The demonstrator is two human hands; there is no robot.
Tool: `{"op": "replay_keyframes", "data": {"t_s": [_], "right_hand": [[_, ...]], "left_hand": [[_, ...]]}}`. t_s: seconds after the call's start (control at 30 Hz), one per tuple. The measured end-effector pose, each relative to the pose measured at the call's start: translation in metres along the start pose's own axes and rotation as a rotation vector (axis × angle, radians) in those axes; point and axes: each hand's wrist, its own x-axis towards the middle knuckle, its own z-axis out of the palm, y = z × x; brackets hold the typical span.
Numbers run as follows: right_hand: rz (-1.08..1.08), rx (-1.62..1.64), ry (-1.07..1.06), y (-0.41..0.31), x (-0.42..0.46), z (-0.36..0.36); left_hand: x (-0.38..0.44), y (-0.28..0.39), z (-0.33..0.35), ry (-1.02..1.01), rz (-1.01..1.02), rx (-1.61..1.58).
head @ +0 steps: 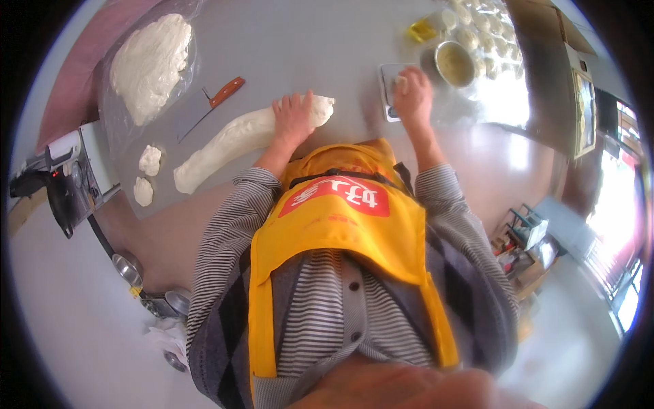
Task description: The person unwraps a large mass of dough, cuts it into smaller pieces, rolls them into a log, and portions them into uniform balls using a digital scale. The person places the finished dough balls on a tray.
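Observation:
A long, thick roll of dough point(230, 138) lies slantwise on the grey worktop point(306, 46) before me. My left hand point(294, 117) rests across it near its right end, fingers spread over the top. To the right, my right hand point(415, 94) is above a small kitchen scale point(390, 113), its fingers closed around a small piece of dough point(401, 84). The hand is slightly blurred and hides much of the scale, so whether the dough touches the pan cannot be told. Beyond the roll lies a cleaver point(225, 93) with a wooden handle.
A large dough mass point(150, 66) sits on clear plastic at the left. Two small dough lumps point(149, 160) point(143, 191) lie nearer me. Right of the scale stand a metal bowl point(454, 64), a container of yellow liquid point(423, 30) and rows of dough balls point(483, 38).

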Motion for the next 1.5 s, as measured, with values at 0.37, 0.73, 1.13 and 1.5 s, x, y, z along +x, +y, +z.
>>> {"op": "replay_keyframes", "data": {"t_s": [0.37, 0.73, 1.13, 1.5], "right_hand": [[0.644, 0.822, -0.808, -0.090, -0.018, 0.089], [0.403, 0.619, -0.823, -0.083, -0.012, 0.065], [0.396, 0.467, -0.629, -0.065, -0.022, 0.070], [0.638, 0.631, -0.771, -0.064, -0.022, 0.070]], "left_hand": [[0.011, -0.010, -0.030, -0.112, -0.006, -0.273], [0.001, 0.022, -0.016, 0.242, 0.169, -0.180], [0.008, 0.032, -0.009, 0.340, 0.237, -0.308], [0.013, 0.023, 0.008, 0.262, 0.264, -0.210]]}}
